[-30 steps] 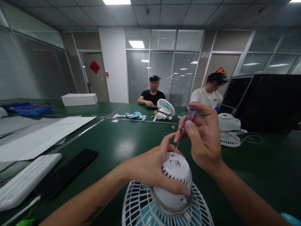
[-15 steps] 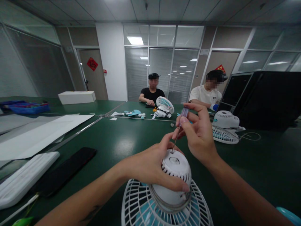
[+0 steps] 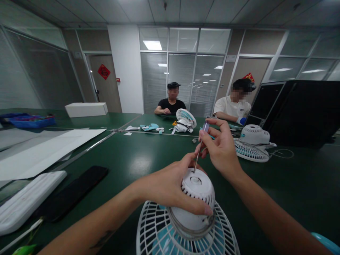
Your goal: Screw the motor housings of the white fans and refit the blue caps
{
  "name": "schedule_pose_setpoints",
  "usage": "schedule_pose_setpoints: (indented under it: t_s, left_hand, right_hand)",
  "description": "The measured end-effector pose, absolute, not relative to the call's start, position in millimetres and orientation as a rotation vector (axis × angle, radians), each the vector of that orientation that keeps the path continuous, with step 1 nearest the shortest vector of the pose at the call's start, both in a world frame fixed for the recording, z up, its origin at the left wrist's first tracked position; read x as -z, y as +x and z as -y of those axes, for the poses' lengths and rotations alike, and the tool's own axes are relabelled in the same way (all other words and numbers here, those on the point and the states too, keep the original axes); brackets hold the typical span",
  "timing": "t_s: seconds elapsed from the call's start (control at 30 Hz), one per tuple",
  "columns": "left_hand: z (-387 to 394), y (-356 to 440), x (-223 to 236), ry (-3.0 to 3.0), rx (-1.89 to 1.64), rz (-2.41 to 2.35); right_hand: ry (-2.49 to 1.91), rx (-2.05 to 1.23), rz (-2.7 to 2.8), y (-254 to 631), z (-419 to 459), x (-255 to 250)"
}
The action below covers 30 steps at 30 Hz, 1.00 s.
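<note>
A small white fan (image 3: pixel 198 189) lies face down on the green table before me, its slotted motor housing upward and its grille with blue blades below. My left hand (image 3: pixel 175 187) is wrapped around the housing, thumb along the near side; its other fingers are partly hidden behind. In my right hand (image 3: pixel 219 145) is a screwdriver (image 3: pixel 205 126) with a clear purplish handle, gripped between thumb and fingers. Its thin shaft slants down, and the tip sits at a hole near the far edge of the housing. A grey cord is wound around the housing's base.
Another fan (image 3: pixel 253 141) lies face down at right beside a black computer case (image 3: pixel 300 113). A third fan (image 3: pixel 186 122) and loose parts (image 3: pixel 150 126) are farther off, near two seated people. A black phone (image 3: pixel 77 191) and a white bar-shaped object (image 3: pixel 29 202) lie at left.
My right hand and the screwdriver handle have shifted slightly down and left, the tip staying at the hole. The person in black across the table has moved their hands.
</note>
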State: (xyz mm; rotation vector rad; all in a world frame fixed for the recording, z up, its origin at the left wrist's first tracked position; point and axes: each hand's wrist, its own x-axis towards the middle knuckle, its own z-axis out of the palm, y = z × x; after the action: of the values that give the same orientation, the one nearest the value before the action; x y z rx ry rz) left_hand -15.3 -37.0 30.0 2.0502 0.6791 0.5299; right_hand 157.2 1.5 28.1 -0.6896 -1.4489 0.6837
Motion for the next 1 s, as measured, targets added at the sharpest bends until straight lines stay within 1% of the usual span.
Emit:
schedule_pose_setpoints:
  t_s: [0.17, 0.27, 0.37, 0.5, 0.6, 0.67, 0.83, 1.0]
  left_hand:
    - [37, -14, -32, 2.076, -0.489, -0.713]
    - [35, -11, -31, 1.982, -0.490, -0.680]
    - [33, -8, -28, 1.883, -0.512, -0.662]
    - [33, -7, -24, 1.950, -0.611, -0.677]
    - [34, -7, -23, 1.976, -0.610, -0.688]
    - [34, -6, -23, 1.978, -0.609, -0.690]
    - [34, -3, -23, 1.902, -0.598, -0.676]
    - [34, -2, -23, 1.917, -0.611, -0.657]
  right_hand:
    - [-0.660, -0.616, 1.473, 154, 3, -29]
    - [-0.628, -0.547, 1.497, 153, 10, -32]
    - [-0.554, -0.452, 1.553, 151, 19, -34]
    - [-0.486, -0.295, 1.644, 149, 29, -31]
    - [-0.511, -0.177, 1.641, 149, 32, -29]
    - [-0.525, -0.171, 1.653, 151, 32, -30]
    - [-0.475, -0.325, 1.624, 154, 31, -38]
    - [-0.591, -0.219, 1.581, 158, 29, -40]
